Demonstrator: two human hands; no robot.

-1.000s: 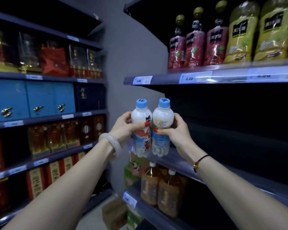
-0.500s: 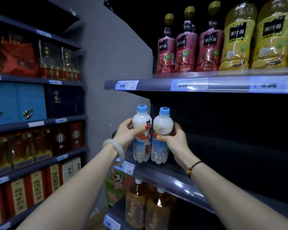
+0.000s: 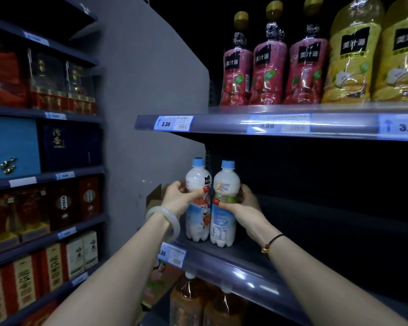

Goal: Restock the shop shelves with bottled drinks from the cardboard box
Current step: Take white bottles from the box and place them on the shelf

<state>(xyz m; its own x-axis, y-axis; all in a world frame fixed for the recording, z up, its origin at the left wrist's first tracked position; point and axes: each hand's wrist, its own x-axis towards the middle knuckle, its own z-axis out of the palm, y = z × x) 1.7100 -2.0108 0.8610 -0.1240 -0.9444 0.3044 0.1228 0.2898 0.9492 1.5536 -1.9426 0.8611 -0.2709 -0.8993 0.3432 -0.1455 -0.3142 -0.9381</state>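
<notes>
L hand (image 3: pixel 178 200) wraps the white blue-capped plastic milk-drink bottle w/ cartoon label (image 3: pixel 197 203), R hand (image 3: pixel 239 203) its twin (image 3: pixel 223 203) at 3 o'clock; both upright at the dark metal shelf (image 3: pixel 236 260) edge; prob. full, stiff-ish, slick film, so mid-body grip suits.

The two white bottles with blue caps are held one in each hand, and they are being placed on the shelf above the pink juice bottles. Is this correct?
Not quite. The head view shows the left hand and right hand setting the two white bottles on the shelf below the pink juice bottles, not above them. The rest is correct.
</notes>
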